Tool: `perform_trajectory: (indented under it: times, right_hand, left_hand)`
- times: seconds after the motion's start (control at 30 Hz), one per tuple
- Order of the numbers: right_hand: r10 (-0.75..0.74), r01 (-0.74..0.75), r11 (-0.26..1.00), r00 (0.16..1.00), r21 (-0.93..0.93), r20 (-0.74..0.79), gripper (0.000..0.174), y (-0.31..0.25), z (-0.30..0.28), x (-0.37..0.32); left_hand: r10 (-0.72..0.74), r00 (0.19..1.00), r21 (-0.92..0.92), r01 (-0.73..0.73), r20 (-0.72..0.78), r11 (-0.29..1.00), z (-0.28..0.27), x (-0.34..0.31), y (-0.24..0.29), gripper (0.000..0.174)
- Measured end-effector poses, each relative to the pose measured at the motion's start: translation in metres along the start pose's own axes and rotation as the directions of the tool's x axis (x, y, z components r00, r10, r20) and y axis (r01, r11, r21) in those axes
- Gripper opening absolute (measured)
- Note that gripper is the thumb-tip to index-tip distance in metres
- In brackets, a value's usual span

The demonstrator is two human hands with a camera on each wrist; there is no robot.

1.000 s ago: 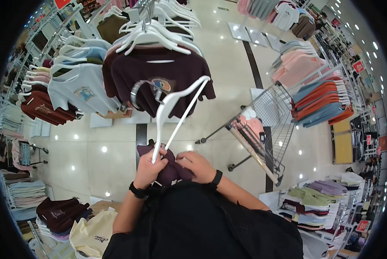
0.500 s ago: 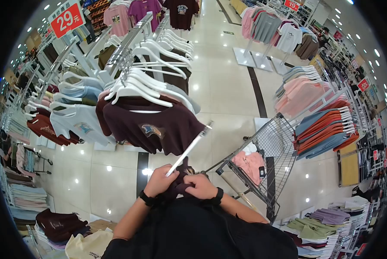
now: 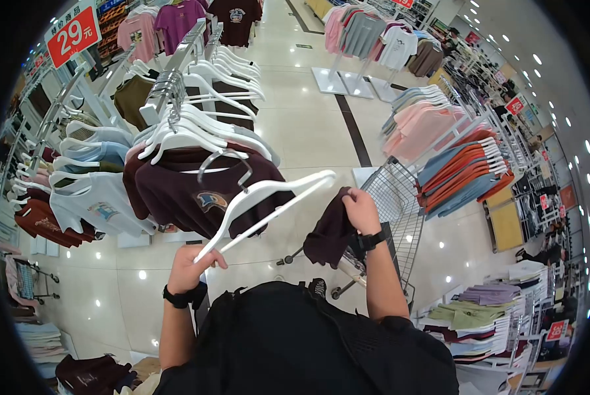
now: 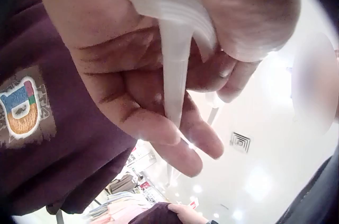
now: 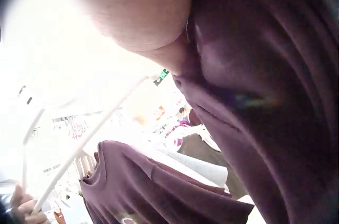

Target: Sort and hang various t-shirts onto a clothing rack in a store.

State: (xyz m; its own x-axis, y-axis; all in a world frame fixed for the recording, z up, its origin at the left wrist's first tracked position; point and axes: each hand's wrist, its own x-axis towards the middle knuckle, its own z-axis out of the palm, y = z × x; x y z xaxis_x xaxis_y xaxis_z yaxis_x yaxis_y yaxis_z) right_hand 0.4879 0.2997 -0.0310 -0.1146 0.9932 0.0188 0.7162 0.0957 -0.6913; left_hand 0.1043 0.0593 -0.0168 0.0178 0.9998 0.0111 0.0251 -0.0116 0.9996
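Observation:
My left hand (image 3: 193, 268) grips one end of a bare white hanger (image 3: 254, 192), whose metal hook points up and whose far end reaches right. In the left wrist view, the hanger's end (image 4: 175, 33) lies against the palm with fingers curled around it. Out to the right, my right hand (image 3: 360, 209) pinches a dark purple shirt (image 3: 330, 230), which hangs crumpled between me and the shopping cart (image 3: 400, 224). That shirt (image 5: 259, 75) fills much of the right wrist view. Behind the hanger, another dark purple shirt (image 3: 176, 204) with a letter patch hangs on the rack.
Racks of hung shirts stand ahead on the left, with a red price sign (image 3: 74, 34) above. On the right are racks of pink shirts (image 3: 416, 128) and orange shirts (image 3: 466, 168). Stacked clothes (image 3: 486, 303) sit at lower right. A tiled aisle (image 3: 295, 125) runs ahead between the racks.
My hands were close together over the bunched shirt; they are now apart. The right hand has carried the shirt right, toward the cart, while the left hand keeps the hanger farther left.

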Motion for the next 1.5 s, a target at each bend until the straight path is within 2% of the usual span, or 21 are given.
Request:
perform_trajectory:
  times: [0.13,0.27,0.33,0.4,0.47,0.53,0.6,0.67,0.73,0.87,0.9,0.93,1.0,1.03,1.07,1.13,1.2,1.3,1.37,1.4,1.5]
  right_hand:
    - [-0.017,0.015,0.999,0.998,-0.039,-0.052,0.029,-0.034,-0.001,-0.011]
    - [0.058,-0.058,0.998,0.992,0.004,-0.112,0.031,-0.083,0.002,-0.045]
    - [0.047,-0.054,0.996,0.994,-0.076,-0.099,0.033,-0.127,0.017,-0.075]
    - [-0.057,0.036,0.988,0.988,-0.148,-0.143,0.027,-0.147,0.036,-0.098]
    - [-0.296,0.227,0.929,0.93,-0.291,-0.217,0.025,-0.158,0.058,-0.118]
    - [-0.32,0.237,0.914,0.92,-0.329,-0.225,0.018,-0.177,0.067,-0.134]
    - [-0.665,0.566,0.736,0.707,-0.371,-0.24,0.014,-0.182,0.074,-0.138]
    - [-0.625,0.571,0.773,0.759,-0.277,-0.182,0.015,-0.195,0.084,-0.152]
    - [-0.315,0.308,0.923,0.949,-0.232,0.005,0.016,-0.204,0.09,-0.168]
    - [-0.22,0.221,0.964,0.975,-0.146,0.019,0.019,-0.221,0.092,-0.184]
    - [-0.254,0.251,0.963,0.967,-0.097,-0.018,0.02,-0.211,0.094,-0.182]
    - [-0.245,0.243,0.965,0.969,-0.102,-0.011,0.02,-0.208,0.091,-0.184]
    - [-0.077,0.075,0.959,0.997,0.274,-0.005,0.017,-0.201,0.085,-0.188]
    - [-0.095,0.077,0.902,0.995,0.424,0.022,0.017,-0.198,0.081,-0.191]
    - [-0.087,0.07,0.9,0.996,0.43,0.02,0.017,-0.196,0.076,-0.196]
    - [-0.107,0.052,0.857,0.991,0.513,0.078,0.019,-0.198,0.062,-0.203]
    - [-0.109,0.044,0.846,0.99,0.531,0.093,0.02,-0.202,0.058,-0.214]
    - [-0.23,0.192,0.848,0.973,0.494,0.015,0.016,-0.196,0.054,-0.23]
    - [-0.212,0.114,0.84,0.969,0.53,0.128,0.018,-0.185,0.045,-0.241]
    - [-0.233,0.11,0.832,0.959,0.544,0.163,0.019,-0.178,0.04,-0.245]
    - [-0.277,0.111,0.816,0.936,0.568,0.215,0.02,-0.148,0.015,-0.251]
  left_hand:
    - [0.042,0.986,-0.002,-0.043,0.161,0.999,-0.039,-0.028,0.009,0.035]
    - [0.001,0.975,0.044,-0.011,0.224,0.999,-0.061,-0.049,0.013,0.032]
    - [0.016,0.972,0.051,-0.029,0.236,0.998,-0.074,-0.06,0.011,0.034]
    - [-0.025,0.971,0.076,0.007,0.238,0.997,-0.082,-0.065,0.008,0.032]
    - [-0.019,0.97,0.063,0.004,0.241,0.998,-0.097,-0.073,0.002,0.033]
    - [0.004,0.963,0.072,-0.024,0.271,0.997,-0.113,-0.079,-0.004,0.035]
    - [0.025,0.954,0.044,-0.04,0.299,0.998,-0.128,-0.08,-0.003,0.033]
    - [0.046,0.945,0.015,-0.053,0.325,0.998,-0.142,-0.081,-0.005,0.032]
    - [-0.052,0.941,-0.091,0.088,0.336,0.992,-0.148,-0.079,-0.013,0.032]
    - [-0.075,0.913,-0.103,0.126,0.4,0.987,-0.161,-0.076,-0.023,0.038]
    - [0.084,0.909,-0.339,0.065,0.408,0.938,-0.163,-0.073,-0.046,0.041]
    - [0.133,0.939,-0.572,0.079,0.318,0.816,-0.157,-0.075,-0.058,0.047]
    - [0.053,0.998,-0.853,-0.002,0.03,0.521,-0.152,-0.066,-0.088,0.055]
    - [-0.108,0.993,-0.774,0.025,-0.056,0.632,-0.145,-0.062,-0.08,0.058]
    - [-0.089,0.992,-0.693,0.002,-0.09,0.721,-0.144,-0.06,-0.095,0.055]
    - [-0.103,0.993,-0.315,0.08,-0.056,0.946,-0.125,-0.051,-0.096,0.053]
    - [-0.153,0.988,-0.245,0.157,0.035,0.957,-0.092,-0.048,-0.093,0.035]
    - [-0.147,0.972,-0.133,0.172,0.183,0.976,-0.026,-0.039,-0.11,0.034]
    - [-0.107,0.968,-0.095,0.131,0.226,0.987,0.011,-0.031,-0.133,0.039]
    - [-0.173,0.967,-0.031,0.181,0.186,0.983,0.03,-0.028,-0.131,0.042]
    - [-0.155,0.984,0.095,0.147,0.086,0.985,0.066,-0.019,-0.144,0.027]
